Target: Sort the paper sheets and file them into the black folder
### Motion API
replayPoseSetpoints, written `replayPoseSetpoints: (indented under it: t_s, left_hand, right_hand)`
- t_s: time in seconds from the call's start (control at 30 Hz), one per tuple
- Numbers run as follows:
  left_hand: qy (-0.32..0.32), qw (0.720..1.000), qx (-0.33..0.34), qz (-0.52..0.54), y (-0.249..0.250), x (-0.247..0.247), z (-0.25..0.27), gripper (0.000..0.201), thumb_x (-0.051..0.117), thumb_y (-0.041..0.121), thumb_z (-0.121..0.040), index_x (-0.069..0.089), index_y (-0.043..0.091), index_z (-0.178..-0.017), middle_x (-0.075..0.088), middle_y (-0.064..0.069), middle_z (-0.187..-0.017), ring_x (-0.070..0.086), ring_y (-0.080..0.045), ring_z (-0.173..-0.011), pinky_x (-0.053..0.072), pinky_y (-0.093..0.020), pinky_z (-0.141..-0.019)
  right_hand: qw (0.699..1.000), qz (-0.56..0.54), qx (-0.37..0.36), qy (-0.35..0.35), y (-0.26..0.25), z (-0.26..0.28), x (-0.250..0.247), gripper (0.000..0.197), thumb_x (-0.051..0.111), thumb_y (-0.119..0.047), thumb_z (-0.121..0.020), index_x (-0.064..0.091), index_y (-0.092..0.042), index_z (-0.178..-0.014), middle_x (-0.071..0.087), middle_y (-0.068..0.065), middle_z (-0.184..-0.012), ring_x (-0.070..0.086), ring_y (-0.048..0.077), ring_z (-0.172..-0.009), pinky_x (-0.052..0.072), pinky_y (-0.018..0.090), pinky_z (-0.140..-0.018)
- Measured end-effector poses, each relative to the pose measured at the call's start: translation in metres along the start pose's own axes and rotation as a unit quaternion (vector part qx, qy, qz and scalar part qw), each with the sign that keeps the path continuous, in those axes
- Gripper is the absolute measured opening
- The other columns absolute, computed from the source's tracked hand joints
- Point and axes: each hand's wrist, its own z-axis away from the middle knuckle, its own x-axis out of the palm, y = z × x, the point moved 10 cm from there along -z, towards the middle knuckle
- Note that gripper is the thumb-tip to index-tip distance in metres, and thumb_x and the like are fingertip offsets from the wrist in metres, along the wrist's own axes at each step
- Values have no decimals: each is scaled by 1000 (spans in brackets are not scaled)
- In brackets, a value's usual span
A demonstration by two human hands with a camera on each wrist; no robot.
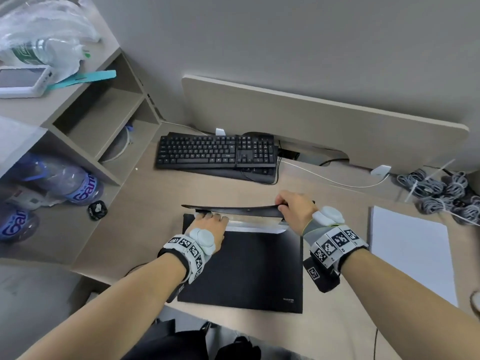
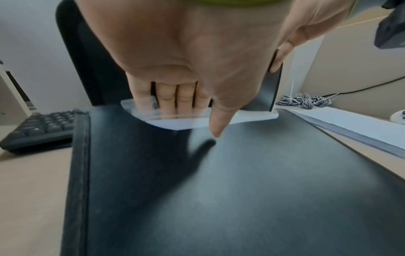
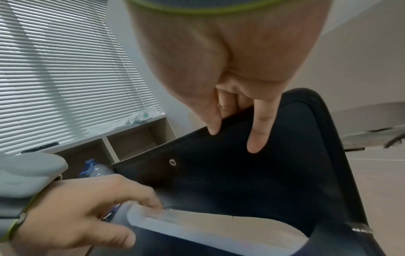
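At the black folder (image 1: pixel 241 268) mouth: right hand (image 1: pixel 296 211) pinches flap (image 1: pixel 233 209) up; left hand (image 1: pixel 207 227) fingers (image 2: pixel 166 97), pressed together, reach inside pocket; best keep flap high, sheets (image 1: pixel 413 255) square

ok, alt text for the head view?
The right hand holds up the flap of a black folder on a desk while the left hand reaches into its opening; a paper stack lies right.
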Motion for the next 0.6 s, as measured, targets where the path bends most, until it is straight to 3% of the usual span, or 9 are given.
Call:
replayPoseSetpoints:
  t_s: [0.1,0.23,0.3,0.4,0.5,0.6]
  left_hand:
    - [-11,998,-3,63,18,7,-5,49,51,36,-93,40,16,-136,51,-5,-134,48,-27,-121,38,-39,-101]
    - [-44,993,34,107,69,3,-10,39,44,38,-97,45,15,-128,57,-6,-124,59,-31,-106,45,-37,-75]
    - [-46,992,51,107,104,-4,-16,39,42,39,-98,46,17,-129,60,-5,-122,60,-31,-104,47,-37,-75]
    - [-51,989,80,113,173,-15,-24,39,42,39,-98,47,19,-131,60,-4,-123,59,-29,-106,50,-37,-81]
    - [-68,985,99,126,248,-26,-31,31,42,35,-95,53,16,-117,64,-5,-112,62,-30,-95,51,-36,-77]
    - [-72,981,97,153,325,-37,-45,31,44,33,-95,54,14,-117,64,-8,-109,62,-31,-96,52,-37,-79]
  right_hand:
    - [999,-38,12,-6,19,4,18,18,47,-12,-91,61,-20,-97,66,4,-91,61,25,-83,51,33,-76]
    - [998,-61,1,-9,50,16,21,14,51,-10,-89,61,-17,-96,66,2,-90,60,25,-84,51,36,-78]
    - [998,-62,0,16,79,27,7,13,53,-12,-89,61,-16,-98,66,2,-96,59,25,-88,50,35,-81]
    - [994,-83,28,62,143,53,-15,12,54,-11,-89,61,-15,-98,67,3,-97,60,26,-90,49,34,-80]
    - [986,-114,74,98,215,86,-38,11,54,-10,-88,62,-13,-95,68,5,-93,61,27,-87,49,34,-77]
    - [972,-157,132,115,300,122,-53,9,56,-12,-88,63,-15,-91,69,6,-91,62,28,-84,51,36,-75]
